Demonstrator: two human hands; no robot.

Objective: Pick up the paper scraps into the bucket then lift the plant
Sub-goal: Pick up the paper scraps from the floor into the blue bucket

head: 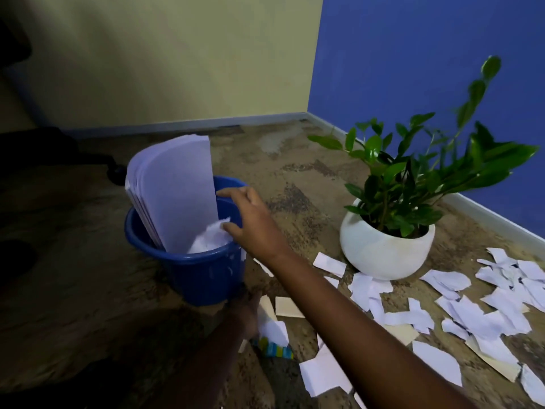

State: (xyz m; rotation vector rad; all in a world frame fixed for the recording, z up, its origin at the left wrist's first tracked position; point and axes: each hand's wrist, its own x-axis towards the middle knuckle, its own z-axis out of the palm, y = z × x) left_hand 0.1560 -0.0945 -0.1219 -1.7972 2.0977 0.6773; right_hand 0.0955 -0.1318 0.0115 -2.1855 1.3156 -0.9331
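A blue bucket (203, 276) stands on the floor holding an upright stack of white sheets (177, 196) and crumpled scraps (211, 240). My right hand (253, 222) hovers over the bucket's right rim, fingers spread, with the thumb beside the crumpled scraps. My left hand (244, 312) lies low in shadow against the bucket's base, a coloured bracelet (274, 348) on the wrist; its grip is unclear. Several white paper scraps (486, 308) litter the floor to the right. The plant (413, 178) grows in a round white pot (383, 252) right of the bucket.
Yellow wall behind and blue wall (427, 69) on the right meet in a corner behind the plant. More scraps (324, 376) lie under my right forearm. A dark chair base (115, 172) sits left of the bucket. The floor is mottled brown.
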